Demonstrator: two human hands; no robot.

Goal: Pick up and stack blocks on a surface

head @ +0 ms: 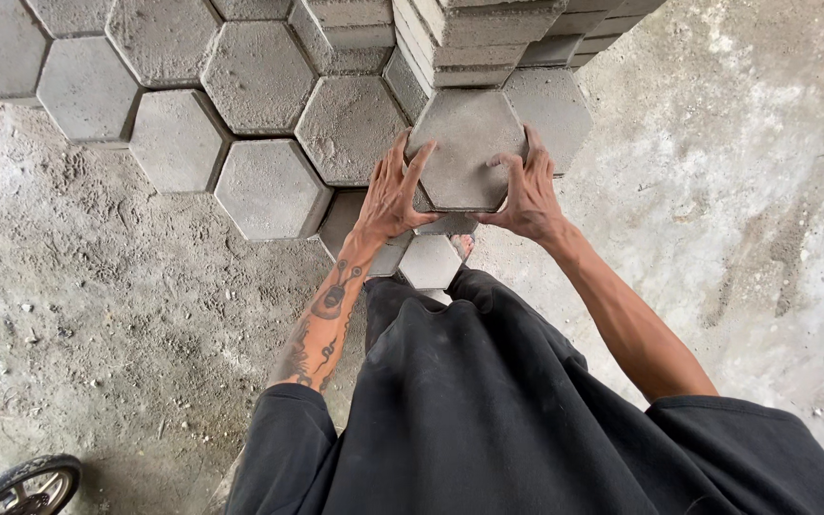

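A grey hexagonal concrete paver (466,148) is held up between both hands, flat face toward me. My left hand (393,191) grips its left edge with fingers spread. On the right edge my right hand (526,191) clamps it, fingers over the top face. Below the held paver lie more hexagonal pavers (429,260), partly hidden by my arms and black clothing.
Several hexagonal pavers (269,186) are laid side by side on the sandy ground at the upper left. A stack of pavers (474,38) rises at the top centre. Rough concrete floor (746,191) spreads to the right. A wheel (26,486) shows at the bottom left corner.
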